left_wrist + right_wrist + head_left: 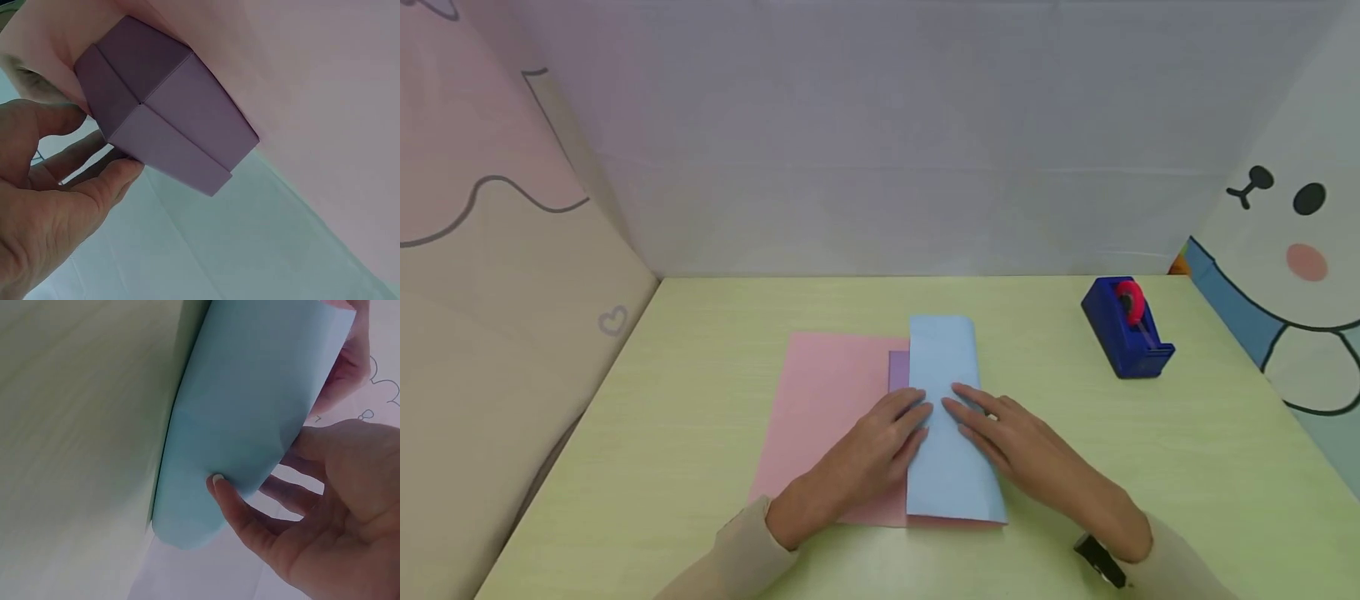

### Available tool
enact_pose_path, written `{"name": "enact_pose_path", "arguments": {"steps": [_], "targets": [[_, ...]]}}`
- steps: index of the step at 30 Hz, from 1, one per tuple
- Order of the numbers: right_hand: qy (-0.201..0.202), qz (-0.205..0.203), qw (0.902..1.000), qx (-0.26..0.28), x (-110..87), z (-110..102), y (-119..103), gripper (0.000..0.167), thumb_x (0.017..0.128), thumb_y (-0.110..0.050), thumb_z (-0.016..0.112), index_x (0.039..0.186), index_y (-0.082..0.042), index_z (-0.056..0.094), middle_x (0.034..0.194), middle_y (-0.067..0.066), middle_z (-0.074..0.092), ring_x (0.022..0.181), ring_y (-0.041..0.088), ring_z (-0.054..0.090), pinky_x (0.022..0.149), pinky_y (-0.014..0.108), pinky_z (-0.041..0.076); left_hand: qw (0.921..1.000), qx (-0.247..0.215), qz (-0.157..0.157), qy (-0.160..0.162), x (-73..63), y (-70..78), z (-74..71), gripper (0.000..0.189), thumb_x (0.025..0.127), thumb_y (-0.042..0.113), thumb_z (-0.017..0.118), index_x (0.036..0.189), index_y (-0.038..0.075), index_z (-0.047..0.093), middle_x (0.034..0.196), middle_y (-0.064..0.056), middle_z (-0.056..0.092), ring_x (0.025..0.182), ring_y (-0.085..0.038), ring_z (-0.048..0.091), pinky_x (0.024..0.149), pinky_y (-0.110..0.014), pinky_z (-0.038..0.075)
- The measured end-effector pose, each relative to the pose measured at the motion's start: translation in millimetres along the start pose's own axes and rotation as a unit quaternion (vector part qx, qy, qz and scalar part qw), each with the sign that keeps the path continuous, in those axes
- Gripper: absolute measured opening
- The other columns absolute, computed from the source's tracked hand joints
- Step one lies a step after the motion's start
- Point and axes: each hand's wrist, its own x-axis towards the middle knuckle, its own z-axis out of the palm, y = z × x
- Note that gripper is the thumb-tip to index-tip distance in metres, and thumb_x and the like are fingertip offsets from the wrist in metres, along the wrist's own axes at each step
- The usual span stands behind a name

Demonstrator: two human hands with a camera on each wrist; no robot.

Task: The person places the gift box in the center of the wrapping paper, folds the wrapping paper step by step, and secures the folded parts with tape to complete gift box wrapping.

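A pink paper sheet (823,392) lies on the table, its right part folded over to the left so that its light blue side (951,475) faces up. The fold on the right bulges in a soft curve. Under the blue flap's left edge, a folded purple paper piece (181,115) with creased panels is partly covered. My left hand (876,442) touches that edge with its fingertips, beside the purple piece. On the flap's right side rests my right hand (1007,437), fingers extended across the blue paper; its thumb (240,515) lies against the curved side.
A dark blue tape dispenser (1123,329) with a red tape core stands at the table's back right. The pale wooden table (700,400) meets a plain back wall (887,150), with cartoon-printed sheets at both sides. A dark band (1100,560) shows at the right wrist.
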Motion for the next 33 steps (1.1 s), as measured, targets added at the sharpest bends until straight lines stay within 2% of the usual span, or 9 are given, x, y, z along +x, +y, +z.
{"name": "enact_pose_path", "arguments": {"steps": [6, 10, 15, 17, 20, 22, 23, 28, 33], "targets": [[-0.014, 0.013, 0.9995, 0.026, -0.1, -1, 9, 0.052, 0.101, -0.017, 0.067, 0.150, -0.009, 0.054, 0.155, 0.012, 0.048, 0.133, 0.032, 0.056, 0.099, 0.049, 0.052, 0.9999, -0.007, -0.002, -0.013, 1.0, 0.0, -1.4, 0.031, 0.099, 0.009, 0.068, 0.127, -0.006, 0.067, 0.134, -0.019, 0.063, 0.130, -0.031, 0.058, 0.107, -0.039, 0.049], [-0.016, 0.015, 0.9991, 0.036, -0.4, -1, 10, 0.051, 0.101, -0.019, 0.067, 0.150, -0.010, 0.055, 0.155, 0.012, 0.049, 0.133, 0.032, 0.056, 0.098, 0.049, 0.053, 0.9999, -0.008, -0.007, 0.001, -1.8, -2.6, -3.0, 0.030, 0.097, 0.009, 0.071, 0.123, -0.005, 0.069, 0.130, -0.018, 0.064, 0.123, -0.029, 0.060, 0.102, -0.037, 0.052], [-0.028, 0.028, 0.9981, 0.048, -0.2, 0, 8, 0.050, 0.102, -0.021, 0.065, 0.150, -0.010, 0.054, 0.156, 0.011, 0.048, 0.133, 0.033, 0.056, 0.099, 0.049, 0.053, 0.9974, 0.033, -0.041, 0.049, -7.3, -7.7, -10.5, 0.020, 0.095, 0.010, 0.073, 0.113, 0.001, 0.074, 0.113, -0.012, 0.069, 0.109, -0.026, 0.064, 0.090, -0.033, 0.057], [-0.032, 0.032, 0.9977, 0.050, -0.1, 0, 7, 0.050, 0.103, -0.021, 0.065, 0.150, -0.010, 0.053, 0.156, 0.011, 0.047, 0.133, 0.032, 0.057, 0.100, 0.049, 0.052, 0.9939, 0.038, -0.084, 0.060, -10.0, -11.0, -14.4, 0.018, 0.095, 0.011, 0.073, 0.111, 0.002, 0.074, 0.108, -0.010, 0.069, 0.105, -0.026, 0.064, 0.087, -0.035, 0.058], [-0.037, 0.036, 0.9974, 0.051, 0.0, 1, 7, 0.050, 0.104, -0.022, 0.063, 0.151, -0.010, 0.053, 0.157, 0.011, 0.047, 0.132, 0.031, 0.057, 0.100, 0.048, 0.052, 0.9832, 0.032, -0.169, 0.062, -15.9, -17.7, -21.3, 0.018, 0.095, 0.013, 0.074, 0.108, 0.001, 0.074, 0.101, -0.010, 0.070, 0.098, -0.027, 0.065, 0.082, -0.038, 0.058], [-0.038, 0.037, 0.9972, 0.052, -0.2, 1, 8, 0.050, 0.104, -0.022, 0.063, 0.151, -0.009, 0.052, 0.157, 0.011, 0.047, 0.132, 0.031, 0.058, 0.100, 0.048, 0.052, 0.9707, 0.018, -0.231, 0.062, -20.7, -21.7, -27.1, 0.019, 0.094, 0.013, 0.075, 0.107, 0.000, 0.073, 0.098, -0.010, 0.068, 0.094, -0.027, 0.065, 0.077, -0.039, 0.058], [-0.038, 0.037, 0.9972, 0.053, -0.3, 1, 8, 0.050, 0.104, -0.022, 0.063, 0.151, -0.009, 0.052, 0.157, 0.011, 0.047, 0.132, 0.030, 0.058, 0.100, 0.047, 0.052, 0.9657, 0.019, -0.252, 0.061, -23.0, -24.2, -29.9, 0.018, 0.093, 0.013, 0.075, 0.106, -0.001, 0.073, 0.096, -0.011, 0.068, 0.090, -0.027, 0.065, 0.074, -0.039, 0.058], [-0.040, 0.038, 0.9971, 0.053, -0.4, 0, 9, 0.050, 0.104, -0.023, 0.062, 0.151, -0.009, 0.052, 0.157, 0.011, 0.046, 0.133, 0.030, 0.057, 0.100, 0.047, 0.052, 0.9455, 0.022, -0.322, 0.041, -32.7, -35.9, -42.7, 0.019, 0.093, 0.014, 0.075, 0.102, -0.002, 0.071, 0.089, -0.013, 0.067, 0.077, -0.025, 0.062, 0.064, -0.037, 0.053], [-0.043, 0.039, 0.9967, 0.057, -0.2, -1, 10, 0.050, 0.104, -0.022, 0.062, 0.151, -0.009, 0.052, 0.157, 0.012, 0.046, 0.134, 0.032, 0.056, 0.101, 0.048, 0.051, 0.9202, 0.012, -0.391, -0.001, -42.5, -44.5, -54.3, 0.027, 0.095, 0.019, 0.073, 0.108, -0.005, 0.068, 0.093, -0.015, 0.067, 0.079, -0.028, 0.063, 0.066, -0.041, 0.054]]}}
